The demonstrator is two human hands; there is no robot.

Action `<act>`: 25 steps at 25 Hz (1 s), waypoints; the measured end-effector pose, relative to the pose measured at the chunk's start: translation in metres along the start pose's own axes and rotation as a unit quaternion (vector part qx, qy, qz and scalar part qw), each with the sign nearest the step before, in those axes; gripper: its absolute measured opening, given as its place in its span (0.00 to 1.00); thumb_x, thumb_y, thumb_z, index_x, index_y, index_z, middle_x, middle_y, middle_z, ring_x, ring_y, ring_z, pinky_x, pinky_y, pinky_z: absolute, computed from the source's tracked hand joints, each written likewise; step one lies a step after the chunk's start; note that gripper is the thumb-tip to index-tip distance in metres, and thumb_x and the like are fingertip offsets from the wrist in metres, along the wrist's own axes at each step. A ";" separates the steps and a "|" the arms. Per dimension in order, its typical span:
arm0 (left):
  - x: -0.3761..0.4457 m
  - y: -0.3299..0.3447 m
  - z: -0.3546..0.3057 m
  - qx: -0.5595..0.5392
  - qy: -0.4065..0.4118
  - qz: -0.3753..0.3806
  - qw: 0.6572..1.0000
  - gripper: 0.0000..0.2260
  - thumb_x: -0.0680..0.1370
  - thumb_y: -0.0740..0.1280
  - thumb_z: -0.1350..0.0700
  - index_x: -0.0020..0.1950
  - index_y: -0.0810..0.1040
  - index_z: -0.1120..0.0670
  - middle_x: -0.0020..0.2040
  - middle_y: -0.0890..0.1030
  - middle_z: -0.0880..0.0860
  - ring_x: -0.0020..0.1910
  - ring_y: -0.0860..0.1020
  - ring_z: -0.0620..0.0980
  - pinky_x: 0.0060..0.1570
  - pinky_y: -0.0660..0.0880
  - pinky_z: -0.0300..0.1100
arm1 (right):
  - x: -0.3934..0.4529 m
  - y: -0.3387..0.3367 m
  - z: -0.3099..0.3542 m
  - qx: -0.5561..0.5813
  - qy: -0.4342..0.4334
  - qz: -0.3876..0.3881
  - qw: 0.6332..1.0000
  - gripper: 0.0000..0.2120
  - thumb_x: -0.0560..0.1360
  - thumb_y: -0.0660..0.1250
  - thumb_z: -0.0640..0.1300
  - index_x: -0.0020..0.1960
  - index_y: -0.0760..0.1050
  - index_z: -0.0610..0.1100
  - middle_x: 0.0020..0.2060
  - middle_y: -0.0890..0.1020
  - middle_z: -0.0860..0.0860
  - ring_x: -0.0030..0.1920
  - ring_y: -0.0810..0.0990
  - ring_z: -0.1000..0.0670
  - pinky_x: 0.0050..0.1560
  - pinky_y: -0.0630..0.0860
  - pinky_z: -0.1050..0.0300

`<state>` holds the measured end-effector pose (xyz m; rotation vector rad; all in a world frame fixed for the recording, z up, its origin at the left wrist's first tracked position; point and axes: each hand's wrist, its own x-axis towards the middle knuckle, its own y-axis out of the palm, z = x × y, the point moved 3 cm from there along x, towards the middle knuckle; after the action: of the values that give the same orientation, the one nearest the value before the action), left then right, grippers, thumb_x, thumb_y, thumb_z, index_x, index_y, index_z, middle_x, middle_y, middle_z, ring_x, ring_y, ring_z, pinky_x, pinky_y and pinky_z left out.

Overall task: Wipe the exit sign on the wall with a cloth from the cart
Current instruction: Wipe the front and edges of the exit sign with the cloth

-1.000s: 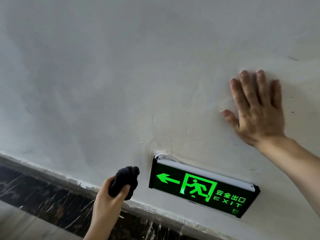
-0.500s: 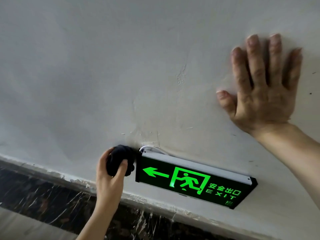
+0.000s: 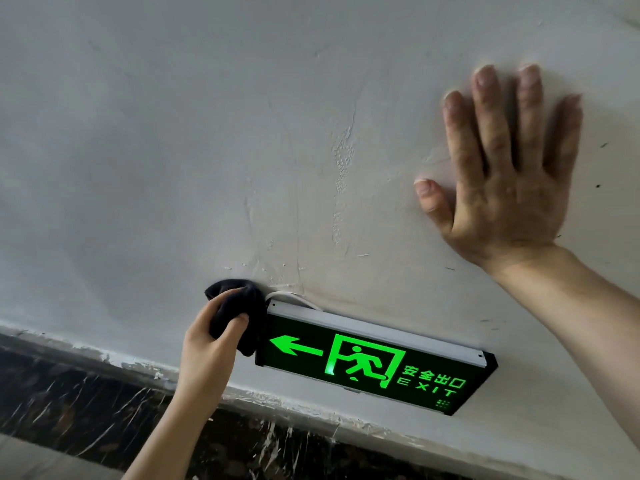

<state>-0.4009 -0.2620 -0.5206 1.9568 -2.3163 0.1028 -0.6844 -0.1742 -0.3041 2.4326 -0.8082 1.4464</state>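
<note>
- Exit sign [image 3: 375, 358] sits low on the wall [image 3: 173, 133], lower centre of the frame, tilted down to the right, green arrow and running figure lit, just above the dark marble skirting [image 3: 69, 403]
- Right hand [image 3: 502, 188] lies flat and spread on the wall, upper right of the frame, holding nothing, well apart from the sign
- Left hand [image 3: 207, 344] at lower centre is clenched around the dark cloth [image 3: 239, 313]
- Cloth is bunched and touches the sign's left end and top corner, beside a white cable [image 3: 294, 297]
- Judged from this, wiping is only at its start: the lit face and long top edge look unreached, and most of the sign is left to do
</note>
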 end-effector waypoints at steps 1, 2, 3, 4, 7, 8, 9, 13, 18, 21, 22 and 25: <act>0.001 -0.001 0.002 0.002 -0.011 0.004 1.000 0.15 0.72 0.66 0.55 0.53 0.81 0.38 0.46 0.85 0.47 0.47 0.82 0.48 0.45 0.78 0.45 | 0.001 0.000 -0.001 -0.003 0.001 0.000 1.000 0.34 0.78 0.52 0.61 0.78 0.54 0.45 0.75 0.60 0.44 0.74 0.56 0.37 0.73 0.48 0.35; 0.001 -0.003 0.006 0.007 -0.020 0.007 1.000 0.15 0.72 0.65 0.55 0.53 0.81 0.38 0.44 0.85 0.47 0.46 0.82 0.50 0.45 0.79 0.48 | 0.001 0.001 -0.002 -0.006 0.003 0.002 1.000 0.34 0.78 0.53 0.61 0.78 0.54 0.45 0.75 0.60 0.44 0.74 0.56 0.38 0.73 0.48 0.35; -0.001 -0.004 0.010 0.014 -0.028 0.008 0.999 0.15 0.73 0.65 0.56 0.52 0.81 0.38 0.43 0.85 0.49 0.44 0.82 0.52 0.45 0.79 0.52 | 0.001 0.000 -0.002 -0.007 0.005 0.002 1.000 0.34 0.78 0.53 0.61 0.78 0.54 0.45 0.75 0.60 0.45 0.74 0.56 0.38 0.73 0.48 0.35; -0.003 -0.004 0.016 0.021 -0.036 0.011 0.999 0.15 0.75 0.65 0.59 0.52 0.81 0.39 0.42 0.85 0.51 0.42 0.81 0.55 0.44 0.78 0.55 | 0.001 0.000 -0.002 -0.007 0.006 0.000 1.000 0.34 0.78 0.53 0.61 0.78 0.54 0.45 0.75 0.61 0.44 0.74 0.56 0.38 0.73 0.48 0.35; -0.008 -0.004 0.039 0.039 -0.077 0.019 0.996 0.16 0.76 0.63 0.61 0.52 0.82 0.41 0.37 0.83 0.57 0.36 0.79 0.58 0.42 0.77 0.60 | 0.001 0.001 0.000 -0.004 0.004 0.000 1.000 0.34 0.78 0.52 0.61 0.78 0.54 0.45 0.75 0.61 0.45 0.74 0.56 0.38 0.73 0.48 0.36; -0.009 -0.005 0.045 0.043 -0.091 0.023 0.995 0.15 0.75 0.62 0.59 0.52 0.82 0.41 0.36 0.83 0.58 0.36 0.78 0.58 0.42 0.76 0.60 | 0.001 0.001 0.000 -0.006 0.004 0.000 1.000 0.34 0.78 0.52 0.61 0.78 0.54 0.45 0.75 0.60 0.45 0.74 0.56 0.38 0.73 0.48 0.36; -0.010 -0.005 0.050 0.048 -0.102 0.029 0.993 0.15 0.73 0.62 0.57 0.53 0.82 0.42 0.36 0.83 0.59 0.36 0.78 0.58 0.40 0.76 0.58 | 0.002 0.001 -0.001 -0.007 0.005 0.000 1.000 0.34 0.78 0.52 0.61 0.78 0.54 0.45 0.75 0.60 0.45 0.74 0.56 0.38 0.73 0.48 0.36; -0.007 -0.005 0.065 0.055 -0.125 0.038 0.990 0.18 0.76 0.61 0.62 0.50 0.83 0.41 0.34 0.83 0.60 0.30 0.78 0.53 0.31 0.76 0.46 | 0.002 0.001 -0.002 -0.006 0.008 -0.001 1.000 0.33 0.78 0.52 0.61 0.78 0.55 0.46 0.75 0.61 0.45 0.74 0.56 0.38 0.73 0.48 0.36; -0.012 -0.006 0.084 0.062 -0.165 0.042 0.983 0.16 0.76 0.62 0.62 0.48 0.84 0.43 0.33 0.83 0.59 0.28 0.80 0.53 0.28 0.76 0.45 | 0.002 0.000 -0.001 -0.007 0.009 -0.005 1.000 0.33 0.78 0.53 0.61 0.77 0.57 0.45 0.74 0.64 0.44 0.74 0.58 0.37 0.73 0.49 0.36; -0.020 -0.008 0.100 0.086 -0.198 0.019 0.976 0.09 0.75 0.64 0.59 0.46 0.83 0.48 0.33 0.85 0.55 0.30 0.83 0.51 0.30 0.78 0.44 | 0.003 0.001 -0.001 -0.010 0.008 -0.006 1.000 0.33 0.78 0.53 0.61 0.77 0.57 0.45 0.74 0.65 0.44 0.73 0.58 0.37 0.73 0.50 0.36; -0.022 -0.007 0.104 0.098 -0.208 0.020 0.973 0.08 0.74 0.65 0.56 0.46 0.83 0.48 0.33 0.85 0.54 0.32 0.83 0.52 0.33 0.80 0.48 | 0.003 0.001 -0.001 -0.009 0.009 -0.006 1.000 0.33 0.78 0.53 0.61 0.77 0.57 0.45 0.74 0.65 0.44 0.73 0.58 0.37 0.73 0.50 0.36; -0.030 -0.001 0.115 0.112 -0.231 0.039 0.966 0.10 0.74 0.64 0.56 0.45 0.84 0.44 0.35 0.85 0.52 0.36 0.84 0.55 0.40 0.81 0.54 | 0.002 0.001 -0.001 -0.003 0.009 -0.007 1.000 0.33 0.78 0.53 0.61 0.77 0.57 0.45 0.74 0.65 0.44 0.73 0.58 0.37 0.73 0.49 0.36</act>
<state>-0.3990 -0.2472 -0.6379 2.1867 -2.7807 -0.1029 -0.6849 -0.1753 -0.3020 2.4118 -0.7906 1.4561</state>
